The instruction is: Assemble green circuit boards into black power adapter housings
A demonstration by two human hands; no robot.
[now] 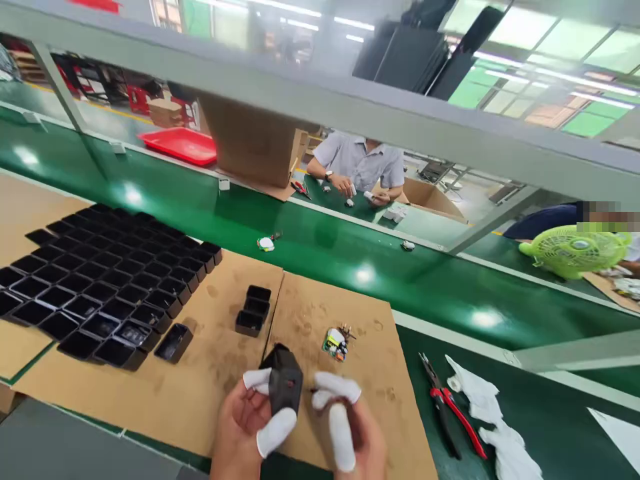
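Fingers (277,433) hide part of the black case (287,383) in the left hand (241,427).

Lettering, numbers, signs — none can be read.

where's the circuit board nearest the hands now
In the head view, the circuit board lies on the cardboard slightly right of centre, just beyond the right hand and right of the black case in the left hand.

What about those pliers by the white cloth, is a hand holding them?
No, the pliers lie on the bench, apart from left hand and right hand.
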